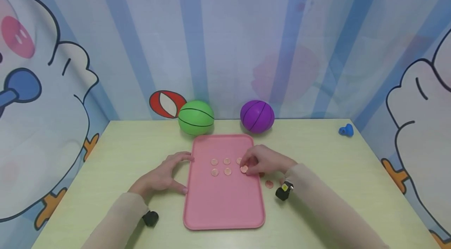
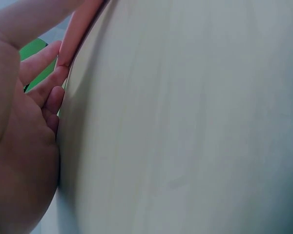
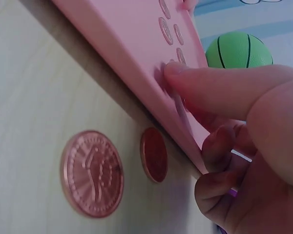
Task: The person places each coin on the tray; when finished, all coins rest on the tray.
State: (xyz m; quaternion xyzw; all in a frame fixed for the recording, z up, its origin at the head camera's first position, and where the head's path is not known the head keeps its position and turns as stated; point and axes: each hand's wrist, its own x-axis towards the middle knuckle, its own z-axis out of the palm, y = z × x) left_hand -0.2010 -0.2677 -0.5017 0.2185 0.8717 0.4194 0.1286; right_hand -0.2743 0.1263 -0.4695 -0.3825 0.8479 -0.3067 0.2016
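Observation:
A pink tray (image 1: 223,206) lies on the table with several copper coins (image 1: 227,171) set in two rows inside it. My right hand (image 1: 266,159) reaches over the tray's right rim and pinches a coin (image 1: 244,169) between thumb and fingers, low over the tray floor at the right end of the nearer row. Outside the right rim lie two more coins, one in full sight (image 3: 93,173) and a darker one (image 3: 154,155) close to the tray. At the left rim, my left hand (image 1: 160,176) is spread wide, fingertips and thumb touching the tray's edge.
Behind the tray sit a green ball (image 1: 195,118) and a purple ball (image 1: 257,116), against a printed curtain (image 1: 225,45). A small blue object (image 1: 346,130) is at the table's far right corner. Pale wooden tabletop (image 1: 310,143) surrounds the tray.

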